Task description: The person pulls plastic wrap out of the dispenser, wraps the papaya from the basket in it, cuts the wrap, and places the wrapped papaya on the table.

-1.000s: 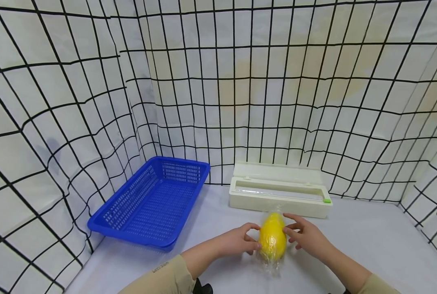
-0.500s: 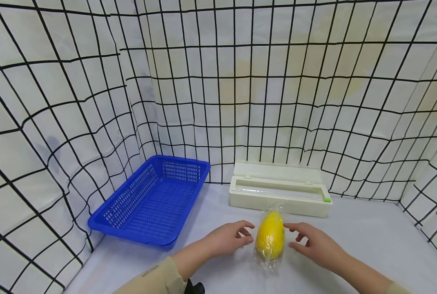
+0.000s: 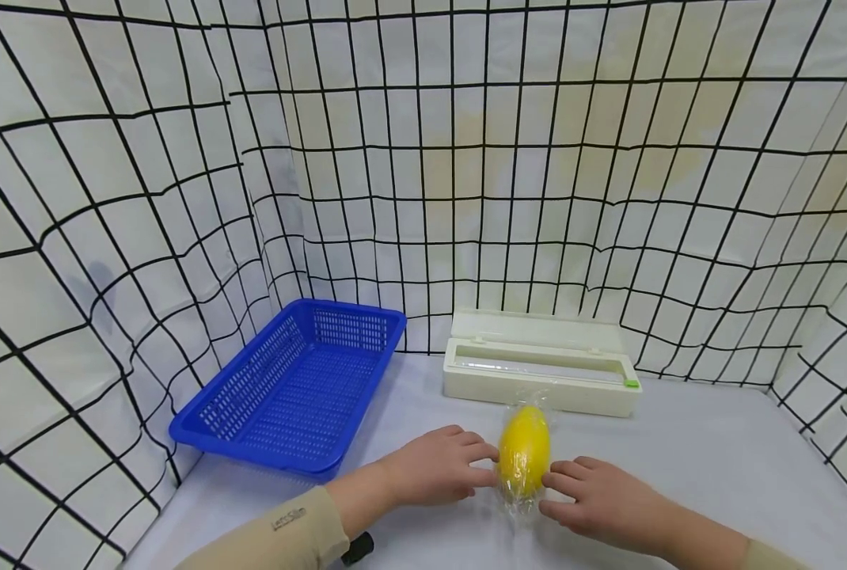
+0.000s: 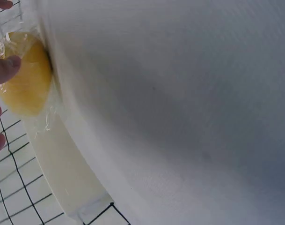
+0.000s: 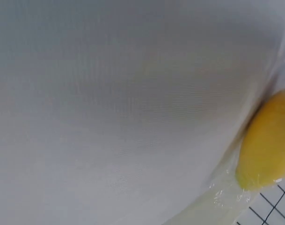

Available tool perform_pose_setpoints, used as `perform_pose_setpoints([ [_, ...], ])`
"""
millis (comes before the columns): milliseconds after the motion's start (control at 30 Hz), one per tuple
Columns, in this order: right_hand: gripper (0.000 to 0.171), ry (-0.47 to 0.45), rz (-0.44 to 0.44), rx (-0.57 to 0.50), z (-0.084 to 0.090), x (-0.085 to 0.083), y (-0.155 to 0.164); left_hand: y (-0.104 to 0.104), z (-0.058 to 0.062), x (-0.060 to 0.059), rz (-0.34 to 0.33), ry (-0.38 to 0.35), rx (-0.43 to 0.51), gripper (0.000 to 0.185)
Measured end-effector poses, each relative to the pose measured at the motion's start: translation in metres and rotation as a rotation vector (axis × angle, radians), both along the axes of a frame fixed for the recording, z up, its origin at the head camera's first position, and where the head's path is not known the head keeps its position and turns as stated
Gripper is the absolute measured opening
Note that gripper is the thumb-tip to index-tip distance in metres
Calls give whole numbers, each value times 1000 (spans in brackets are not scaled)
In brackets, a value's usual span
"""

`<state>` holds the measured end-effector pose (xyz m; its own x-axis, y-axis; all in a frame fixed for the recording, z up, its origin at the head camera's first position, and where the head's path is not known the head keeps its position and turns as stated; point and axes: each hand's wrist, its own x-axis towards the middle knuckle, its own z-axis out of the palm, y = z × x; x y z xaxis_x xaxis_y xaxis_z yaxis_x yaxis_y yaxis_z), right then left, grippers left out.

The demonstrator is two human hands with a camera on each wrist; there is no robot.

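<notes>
A yellow oval fruit, wrapped in clear cling film with loose film at both ends, lies lengthwise on the white table. My left hand is at its left side, fingertips right at the film. In the left wrist view the thumb overlaps the wrapped fruit. My right hand is at the near right side, loosely bent fingers against the wrapping. The right wrist view shows the fruit at its right edge, with no fingers in sight. Neither hand is curled round the fruit.
Just behind the fruit stands a white cling film dispenser box with its lid raised and a roll inside. A blue plastic basket is on the left. Cloth walls with a black grid enclose the table at the back and sides.
Both hands first drew a little away from the fruit's sides. Since then, the left has come back to its left side and the right has shifted towards its near end.
</notes>
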<state>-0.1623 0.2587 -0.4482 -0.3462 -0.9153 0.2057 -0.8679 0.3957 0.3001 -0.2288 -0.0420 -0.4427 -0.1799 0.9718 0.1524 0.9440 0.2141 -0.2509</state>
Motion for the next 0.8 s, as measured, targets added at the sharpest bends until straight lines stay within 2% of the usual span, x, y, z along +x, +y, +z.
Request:
perform_pose_setpoints([
  [133,60,113,72,66,-6,-3,-5,7,-4,1,-39,107,-90,35],
  [233,65,167,91,102,-9,-6,-10,12,-7,2,-54,132,-146,32],
  [367,60,194,85,141,-10,-6,-18,17,-8,4,-73,154,-176,27],
  [500,48,168,72,145,-10,-7,-20,20,-9,6,-75,142,-159,19],
  [667,25,93,77,20,-10,-8,-12,21,-7,7,-51,97,-133,17],
  [800,23,8,51,-75,-6,-6,-6,18,-6,5,-20,62,-92,15],
])
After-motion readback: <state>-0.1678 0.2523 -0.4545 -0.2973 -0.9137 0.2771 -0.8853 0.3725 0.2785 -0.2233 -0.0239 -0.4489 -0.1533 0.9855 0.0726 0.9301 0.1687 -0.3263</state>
